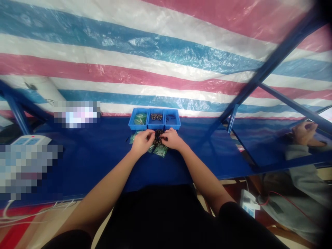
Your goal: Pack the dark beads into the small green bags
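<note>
My left hand [141, 141] and my right hand [172, 139] rest close together on the blue table [90, 155], fingers curled and pinched over a small pile of dark parts [157, 136]. Several green circuit boards [160, 150] lie under and beside the hands. What each pinch holds is too small to name. Just beyond the hands stand three blue bins: the left bin [139, 119] holds green boards, the middle bin [156, 118] holds small dark parts, the right bin [172, 119] looks nearly bare.
A striped red, white and blue tarp [155, 52] hangs behind the table. A blue metal frame [259, 77] slants at the right. Another person's hand [304, 133] and grey sleeve show at the far right. A white device [31, 140] sits at the left, with cables near the floor.
</note>
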A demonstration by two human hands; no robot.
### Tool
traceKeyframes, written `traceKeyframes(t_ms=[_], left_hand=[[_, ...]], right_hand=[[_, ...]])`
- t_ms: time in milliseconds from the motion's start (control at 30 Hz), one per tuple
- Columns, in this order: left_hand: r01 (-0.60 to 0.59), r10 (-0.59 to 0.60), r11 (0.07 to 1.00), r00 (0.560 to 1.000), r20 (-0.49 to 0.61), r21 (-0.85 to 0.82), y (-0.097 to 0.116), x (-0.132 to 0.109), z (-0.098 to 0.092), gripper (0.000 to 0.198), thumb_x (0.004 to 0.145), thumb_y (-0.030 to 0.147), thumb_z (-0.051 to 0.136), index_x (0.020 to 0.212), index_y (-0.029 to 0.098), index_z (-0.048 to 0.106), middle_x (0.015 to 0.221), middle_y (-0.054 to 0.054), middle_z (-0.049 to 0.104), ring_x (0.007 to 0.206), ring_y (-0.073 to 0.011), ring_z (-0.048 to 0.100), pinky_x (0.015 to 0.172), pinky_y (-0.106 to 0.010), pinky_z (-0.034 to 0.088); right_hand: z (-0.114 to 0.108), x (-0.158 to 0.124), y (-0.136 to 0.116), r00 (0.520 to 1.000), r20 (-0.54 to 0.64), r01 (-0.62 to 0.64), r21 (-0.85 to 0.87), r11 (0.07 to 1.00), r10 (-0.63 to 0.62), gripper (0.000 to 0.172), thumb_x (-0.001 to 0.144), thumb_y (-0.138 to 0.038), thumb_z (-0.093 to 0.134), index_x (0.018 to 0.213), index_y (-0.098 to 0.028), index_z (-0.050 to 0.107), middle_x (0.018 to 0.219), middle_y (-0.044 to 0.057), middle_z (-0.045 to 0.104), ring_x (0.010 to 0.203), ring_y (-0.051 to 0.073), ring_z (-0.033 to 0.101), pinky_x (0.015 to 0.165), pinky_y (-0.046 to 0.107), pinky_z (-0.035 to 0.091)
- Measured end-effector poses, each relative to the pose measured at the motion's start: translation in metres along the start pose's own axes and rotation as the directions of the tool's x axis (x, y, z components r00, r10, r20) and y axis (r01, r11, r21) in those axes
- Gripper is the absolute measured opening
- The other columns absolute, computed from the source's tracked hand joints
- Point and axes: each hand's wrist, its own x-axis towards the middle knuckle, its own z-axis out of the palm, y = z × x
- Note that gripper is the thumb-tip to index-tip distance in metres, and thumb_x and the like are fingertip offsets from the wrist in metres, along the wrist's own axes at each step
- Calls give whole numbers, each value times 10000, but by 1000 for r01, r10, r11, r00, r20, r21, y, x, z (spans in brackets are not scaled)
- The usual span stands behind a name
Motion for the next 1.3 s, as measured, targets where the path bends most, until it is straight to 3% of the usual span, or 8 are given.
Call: traceKeyframes(t_ms=[233,400,533,667,767,1067,1300], left_hand=[[-7,8,1000,1000,-10,9,-2,0,2,227,890,333,506,954,193,673,717,-8,658,641,-134,597,654,-233,449],[-4,4,1000,1000,-17,19,-2,0,1,217,885,330,518,953,198,678,725,-8,661,655,-139,597,663,-240,452],[-29,28,1000,999,31,4,-1,0,0,240,887,339,513,990,194,674,740,-19,660,669,-150,596,672,-257,460],[-91,93,995,993,74,-25,-2,0,2,275,884,371,527,1052,195,655,721,-15,644,671,-156,589,707,-280,467],[-118,122,992,989,85,-46,-3,-1,4,279,884,383,532,1055,197,651,725,-12,643,671,-152,588,718,-283,470],[-67,69,997,995,78,-35,0,-1,0,219,903,344,493,975,196,639,707,-5,631,647,-140,582,608,-235,439],[-2,5,999,998,65,-48,0,0,1,203,906,344,490,934,190,620,704,8,636,603,-117,573,586,-217,421]], right_hand=[[8,2,0,995,33,-91,-4,996,91,188,807,-269,569,897,-209,723,837,66,636,880,224,464,789,335,321],[5,2,-6,992,-27,-122,55,991,124,131,765,-237,582,837,-174,672,812,59,650,872,215,506,821,341,360],[0,0,-11,970,-113,-172,308,936,216,134,761,-239,564,865,-177,623,789,21,652,789,167,555,770,294,429],[2,0,-14,950,-108,-168,613,772,292,174,784,-302,551,895,-178,604,790,4,644,680,122,568,668,250,469],[7,2,-17,940,-107,-152,716,682,323,194,775,-332,575,882,-172,604,778,7,640,654,114,566,642,244,476],[9,-1,-21,951,-127,-119,692,712,282,231,795,-394,604,877,-180,632,719,1,636,611,108,562,595,237,470],[13,0,-23,961,-191,0,727,687,201,287,775,-362,645,984,-166,662,880,58,695,701,132,625,678,270,530]])
